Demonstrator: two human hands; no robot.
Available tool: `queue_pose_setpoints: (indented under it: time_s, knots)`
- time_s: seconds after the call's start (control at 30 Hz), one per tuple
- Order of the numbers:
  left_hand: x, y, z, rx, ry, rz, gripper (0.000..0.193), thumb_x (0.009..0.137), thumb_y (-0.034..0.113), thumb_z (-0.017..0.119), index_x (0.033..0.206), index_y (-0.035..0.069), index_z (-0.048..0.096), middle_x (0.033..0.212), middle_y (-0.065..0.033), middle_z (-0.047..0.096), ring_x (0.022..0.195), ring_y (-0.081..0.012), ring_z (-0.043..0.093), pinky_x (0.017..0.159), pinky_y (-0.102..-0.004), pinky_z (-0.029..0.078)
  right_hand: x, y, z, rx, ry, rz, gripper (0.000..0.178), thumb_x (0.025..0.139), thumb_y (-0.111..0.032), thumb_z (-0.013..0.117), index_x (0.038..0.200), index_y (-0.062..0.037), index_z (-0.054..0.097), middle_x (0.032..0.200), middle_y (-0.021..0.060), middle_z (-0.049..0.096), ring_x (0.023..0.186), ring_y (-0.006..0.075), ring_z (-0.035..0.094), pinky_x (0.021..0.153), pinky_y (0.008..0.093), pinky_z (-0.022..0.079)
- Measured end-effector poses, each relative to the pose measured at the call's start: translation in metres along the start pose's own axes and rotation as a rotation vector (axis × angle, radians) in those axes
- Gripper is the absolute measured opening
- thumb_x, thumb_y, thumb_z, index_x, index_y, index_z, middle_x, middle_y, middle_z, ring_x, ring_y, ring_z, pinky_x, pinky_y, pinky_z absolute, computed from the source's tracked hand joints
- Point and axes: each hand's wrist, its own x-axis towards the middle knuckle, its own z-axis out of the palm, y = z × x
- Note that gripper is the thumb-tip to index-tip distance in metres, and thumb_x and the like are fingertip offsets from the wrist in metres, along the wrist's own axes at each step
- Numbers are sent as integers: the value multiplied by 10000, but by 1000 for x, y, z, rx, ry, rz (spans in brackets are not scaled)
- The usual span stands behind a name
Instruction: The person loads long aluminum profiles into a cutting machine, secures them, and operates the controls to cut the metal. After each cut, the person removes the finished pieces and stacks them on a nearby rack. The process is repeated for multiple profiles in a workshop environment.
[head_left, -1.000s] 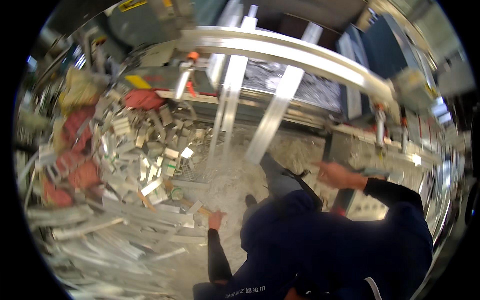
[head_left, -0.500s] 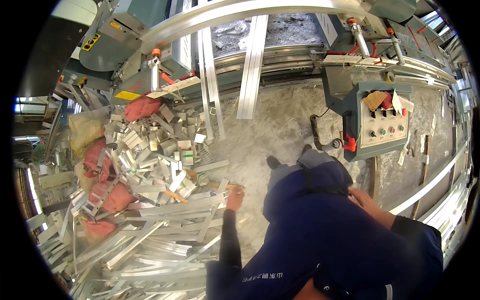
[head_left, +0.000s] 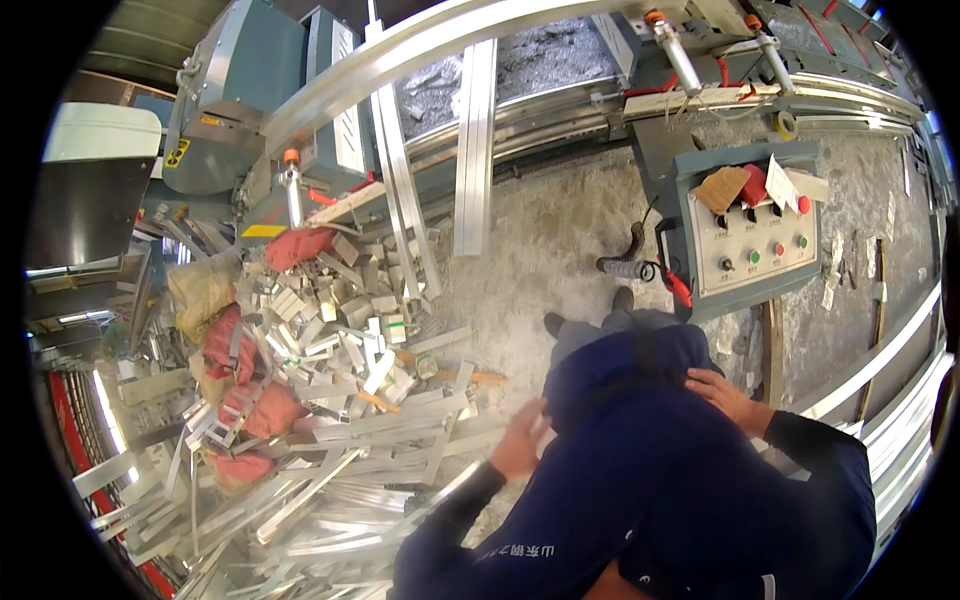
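My left hand is beside the left edge of my dark blue jacket, slightly blurred, its fingers loosely stretched with nothing seen in them. On the jacket's right side lies my right hand, fingers extended against the cloth and holding nothing visible. To the left of my left hand spread piled aluminium offcuts, long strips nearer me and short cut blocks farther off. A grey control box with knobs and coloured buttons stands ahead on the right, apart from both hands.
Long aluminium profiles jut toward me from the saw machine across the far side. Red sacks lie among the scrap. A coiled black cable hangs beside the control box. More long profiles line the right.
My left hand has moved rightward from over the scrap to my jacket. My right hand has shifted slightly along the jacket. The whole view has turned a little leftward.
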Motion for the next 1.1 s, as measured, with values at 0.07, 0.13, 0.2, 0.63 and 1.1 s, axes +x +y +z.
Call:
queue_pose_setpoints:
  time_s: [0.07, 0.13, 0.2, 0.63, 1.1]
  knots:
    - [25, 18, 18, -82, -63, -112, 561, 854, 227, 594, 1349, 29, 419, 1434, -204, 346, 1324, -387, 326, 1098, -454, 275, 5, 4, -10, 29, 44, -17, 577, 844, -218, 542, 1348, -53, 315, 1370, 187, 398, 1259, 427, 406, 995, 523, 391]
    - [45, 20, 24, -182, -111, -188, 522, 885, 223, 557, 1363, 61, 421, 1443, -173, 356, 1331, -371, 326, 1108, -441, 257, 3, 11, -12, 28, 93, -34, 583, 844, -222, 544, 1355, -68, 309, 1357, 184, 408, 1252, 421, 416, 981, 513, 402]
    - [68, 14, 22, -301, -133, -233, 522, 903, 229, 540, 1394, 116, 404, 1457, -129, 365, 1339, -349, 330, 1120, -418, 235, 0, 16, -14, 62, 90, -26, 556, 837, -217, 559, 1330, -86, 336, 1342, 183, 420, 1236, 411, 433, 966, 500, 411]
    - [59, 25, -13, -51, -126, -1, 504, 876, 192, 551, 1357, 80, 452, 1382, -139, 448, 1296, -312, 399, 1083, -410, 302, 4, 24, 16, 249, 164, -33, 358, 863, -97, 526, 1206, -74, 429, 1327, 170, 453, 1216, 370, 463, 982, 456, 406]
    - [109, -68, -147, -111, -107, 96, 469, 855, 222, 548, 1295, 69, 491, 1429, -113, 389, 1302, -358, 368, 1065, -462, 325, 157, 62, 13, 550, 126, 344, 382, 944, -199, 476, 1294, -54, 435, 1347, 176, 445, 1252, 352, 428, 1038, 432, 351]
